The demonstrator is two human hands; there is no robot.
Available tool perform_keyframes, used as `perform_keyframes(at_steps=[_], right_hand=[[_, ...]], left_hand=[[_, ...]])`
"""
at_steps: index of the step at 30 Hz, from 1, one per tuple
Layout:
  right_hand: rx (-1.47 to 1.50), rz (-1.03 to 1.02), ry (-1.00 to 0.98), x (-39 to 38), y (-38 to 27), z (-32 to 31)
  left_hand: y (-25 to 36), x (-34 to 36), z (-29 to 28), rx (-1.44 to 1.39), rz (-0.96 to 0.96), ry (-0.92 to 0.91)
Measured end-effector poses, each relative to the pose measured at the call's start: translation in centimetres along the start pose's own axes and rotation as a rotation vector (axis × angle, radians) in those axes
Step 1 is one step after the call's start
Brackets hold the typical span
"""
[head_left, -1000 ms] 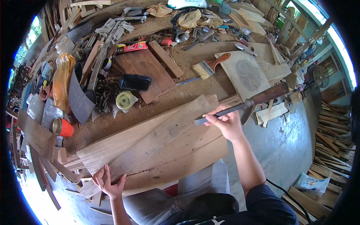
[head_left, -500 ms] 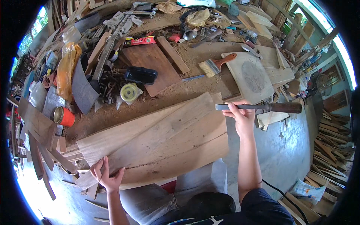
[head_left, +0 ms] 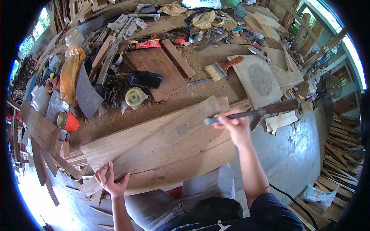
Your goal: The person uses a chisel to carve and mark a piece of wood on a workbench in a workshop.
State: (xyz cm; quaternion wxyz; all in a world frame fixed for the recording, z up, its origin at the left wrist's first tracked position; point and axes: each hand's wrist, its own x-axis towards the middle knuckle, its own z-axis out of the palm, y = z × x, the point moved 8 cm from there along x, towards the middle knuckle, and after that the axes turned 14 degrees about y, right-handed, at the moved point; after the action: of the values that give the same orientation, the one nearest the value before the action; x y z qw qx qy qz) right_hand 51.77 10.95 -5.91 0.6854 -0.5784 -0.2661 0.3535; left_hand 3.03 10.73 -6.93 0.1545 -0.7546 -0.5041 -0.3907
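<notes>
My right hand (head_left: 235,129) is closed around the metal shank of a chisel (head_left: 277,107). Its flat blade end points left over the boards, and its dark wooden handle sticks out to the right. Below the blade lies a narrow wooden plank (head_left: 165,133), slanting across a wide wooden board (head_left: 185,161) with a dark crack line. My left hand (head_left: 111,180) rests at the plank's lower left end, thumb and fingers spread against the wood. The wide board reaches over my lap.
Beyond the boards, the dusty bench holds a brush (head_left: 217,71), black tray (head_left: 146,79), tape roll (head_left: 135,97), brown wood panel (head_left: 169,77) and pale square board (head_left: 258,81). An orange-red can (head_left: 68,121) lies at left. Scrap wood (head_left: 339,154) is piled at right.
My right hand has moved left and slightly down with the chisel, which is now tilted, handle end higher. My left hand stays at the plank's end.
</notes>
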Motion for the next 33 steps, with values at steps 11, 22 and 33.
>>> perform_keyframes(at_steps=[11, 22, 33], right_hand=[[0.018, -0.056, -0.001, -0.4, -0.3, 0.6], [-0.095, -0.066, 0.030, 0.7, -1.6, 1.8], [-0.095, -0.110, -0.019, 1.4, -1.8, 2.0]], left_hand=[[0.0, 0.3, -0.2, 0.021, -0.003, 0.007], [0.2, 0.3, -0.2, 0.028, 0.014, 0.016], [0.3, 0.7, -0.2, 0.022, -0.014, 0.013]])
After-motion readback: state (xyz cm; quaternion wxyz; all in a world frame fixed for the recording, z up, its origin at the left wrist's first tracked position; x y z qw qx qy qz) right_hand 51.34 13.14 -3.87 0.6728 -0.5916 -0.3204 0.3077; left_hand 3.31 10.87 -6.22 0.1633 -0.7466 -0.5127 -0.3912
